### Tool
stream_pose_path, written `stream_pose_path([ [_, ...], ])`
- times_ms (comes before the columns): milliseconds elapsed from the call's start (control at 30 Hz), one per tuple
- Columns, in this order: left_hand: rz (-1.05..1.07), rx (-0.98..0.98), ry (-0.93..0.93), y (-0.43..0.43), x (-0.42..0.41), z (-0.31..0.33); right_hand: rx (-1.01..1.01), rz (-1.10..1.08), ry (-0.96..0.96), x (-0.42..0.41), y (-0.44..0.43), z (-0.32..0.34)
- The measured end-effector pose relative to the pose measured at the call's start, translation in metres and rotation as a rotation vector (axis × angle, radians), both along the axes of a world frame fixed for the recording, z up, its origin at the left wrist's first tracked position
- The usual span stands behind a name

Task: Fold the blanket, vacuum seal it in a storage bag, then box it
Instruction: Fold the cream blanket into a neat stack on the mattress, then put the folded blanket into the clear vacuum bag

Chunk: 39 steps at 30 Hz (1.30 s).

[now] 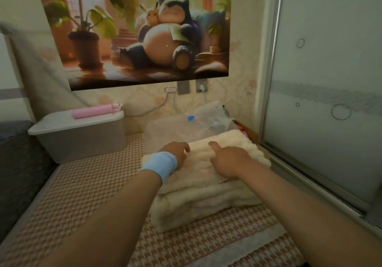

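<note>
- Left hand [177, 153]: fingers bent at the knuckles and close together, tips down in the pile at the top fold. I cannot tell if they pinch the fabric or only press it.
- Right hand [228, 160]: palm down and flat on the top layer, thumb straight and splayed away from the rest. The other fingers run forward, mostly hidden by the back of the hand, and nothing is curled round the fabric.
- The two hands sit side by side and apart, with a strip of pile between them.
- Wristband [160, 163]: pale blue, soft and stretchy-looking, snug on the left wrist. Both forearms are bare.
- Blanket [206, 196]: cream, thick and fluffy with ribbed ridges, folded into a squarish stack of several layers. It lies on the bed surface under both hands, right of centre, near the glass panel.
- Storage bag [175, 128]: clear crinkled plastic with a round blue valve. It lies flat just behind the blanket, against the wall.
- Box [82, 140]: grey rectangular plastic tub with a white lid on it, left of the bag and apart from the blanket.
- Pink cylinder [95, 111]: smooth, lying on the lid.
- Bed surface [88, 184]: woven, with a brown-and-cream houndstooth pattern.
- Dark quilted cushion [18, 163]: at the left edge.
- Glass panel [330, 70]: frosted, metal-framed, on the right.
- Poster [134, 29]: glossy cartoon print on the wall, with sockets [201, 85] and a white cable [157, 107] below it.
</note>
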<state>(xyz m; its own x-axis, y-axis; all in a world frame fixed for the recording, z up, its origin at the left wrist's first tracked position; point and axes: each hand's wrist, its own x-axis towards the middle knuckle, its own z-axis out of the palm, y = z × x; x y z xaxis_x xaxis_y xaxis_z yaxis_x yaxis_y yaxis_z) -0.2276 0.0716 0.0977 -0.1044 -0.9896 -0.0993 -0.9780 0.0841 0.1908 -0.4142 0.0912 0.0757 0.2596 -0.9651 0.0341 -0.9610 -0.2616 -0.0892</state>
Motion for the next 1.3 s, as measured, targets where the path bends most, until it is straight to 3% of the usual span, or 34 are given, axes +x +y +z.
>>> stream_pose_path([
  [133, -0.007, -0.319, -0.161, 0.002, 0.011, -0.052, 0.095, -0.046, 0.218, 0.015, -0.033, 0.017],
  [200, 0.013, -0.295, -0.143, 0.006, 0.013, -0.075, 0.032, -0.015, 0.400, 0.024, -0.047, 0.030],
  [300, 0.060, -0.142, -0.080, -0.006, 0.018, -0.083, -0.239, 0.064, 0.610, 0.028, -0.060, 0.031],
  [333, 0.064, -0.107, -0.059, -0.011, 0.021, -0.082, -0.239, 0.064, 0.563, 0.022, -0.064, 0.023],
  [467, 0.086, -0.045, 0.024, -0.029, 0.028, -0.080, 0.006, -0.087, 0.079, -0.015, -0.081, -0.036],
  [633, 0.227, -0.203, 0.041, -0.026, 0.016, -0.087, 0.056, -0.163, -0.227, -0.035, -0.085, -0.074],
  [733, 0.302, -0.105, 0.085, -0.020, 0.017, -0.096, 0.102, -0.169, -0.216, -0.035, -0.088, -0.075],
  [867, 0.230, 0.097, 0.077, -0.031, 0.029, -0.086, 0.249, -0.152, -0.208, -0.035, -0.089, -0.064],
  [1033, 0.099, 0.251, 0.010, -0.049, 0.043, -0.057, 0.400, -0.170, 0.125, -0.013, -0.103, -0.016],
  [1133, 0.100, 0.201, 0.076, -0.071, 0.058, -0.031, 0.453, -0.218, 0.001, 0.017, -0.116, 0.028],
  [1300, 0.141, 0.056, 0.106, -0.116, 0.088, -0.010, 0.234, -0.021, -0.006, 0.067, -0.175, 0.047],
])
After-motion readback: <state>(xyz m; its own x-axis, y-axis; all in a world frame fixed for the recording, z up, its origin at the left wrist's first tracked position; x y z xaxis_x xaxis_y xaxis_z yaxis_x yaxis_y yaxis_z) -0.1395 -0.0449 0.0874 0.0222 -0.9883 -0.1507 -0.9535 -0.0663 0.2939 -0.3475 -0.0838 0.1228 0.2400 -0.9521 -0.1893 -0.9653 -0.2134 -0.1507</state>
